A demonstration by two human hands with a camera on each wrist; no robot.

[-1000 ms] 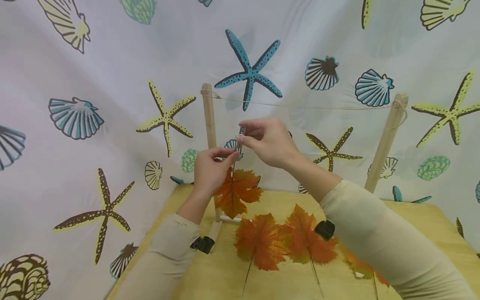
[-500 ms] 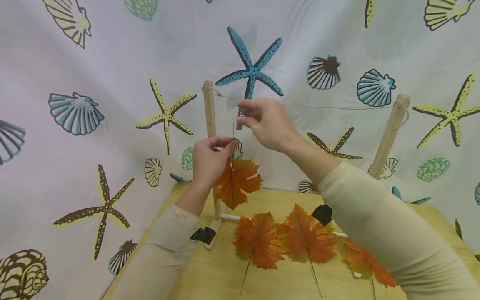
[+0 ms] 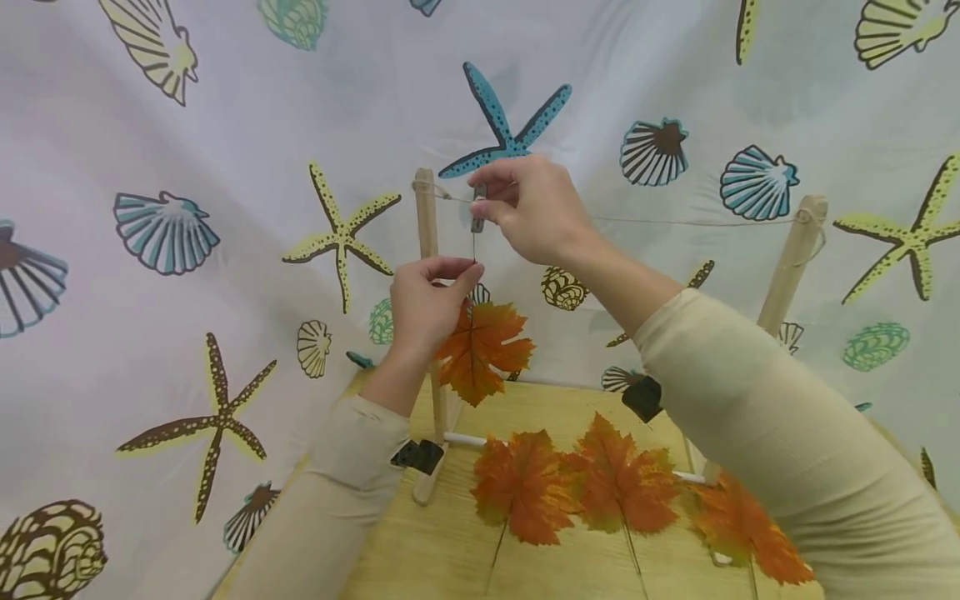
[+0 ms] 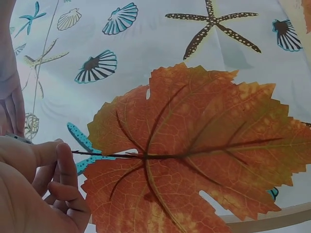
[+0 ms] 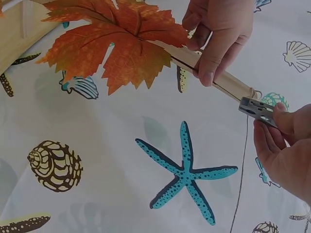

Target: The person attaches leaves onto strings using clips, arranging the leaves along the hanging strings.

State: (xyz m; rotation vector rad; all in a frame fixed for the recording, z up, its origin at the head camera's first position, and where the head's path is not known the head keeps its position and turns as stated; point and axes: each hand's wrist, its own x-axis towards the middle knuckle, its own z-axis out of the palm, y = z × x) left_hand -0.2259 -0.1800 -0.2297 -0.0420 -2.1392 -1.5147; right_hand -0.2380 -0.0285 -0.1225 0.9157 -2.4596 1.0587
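My left hand pinches the thin dark stem of an orange artificial maple leaf, which hangs below the fingers. Just above it, my right hand holds a grey clothespin between thumb and fingers. The clothespin's jaws meet the top of the stem and lie at the thin string, near its left end. Whether they clamp the string or the stem cannot be told. In the left wrist view the leaf's veined face fills much of the picture.
Two wooden posts, a left post and a right post, carry the string. On the wooden table lie more orange leaves: one left, one middle, one right. Behind hangs a seashell-print cloth.
Both hands have risen, lifting the leaf and the clothespin to the string's height. The clothespin, apart from the stem half a second ago, now meets the stem's tip.
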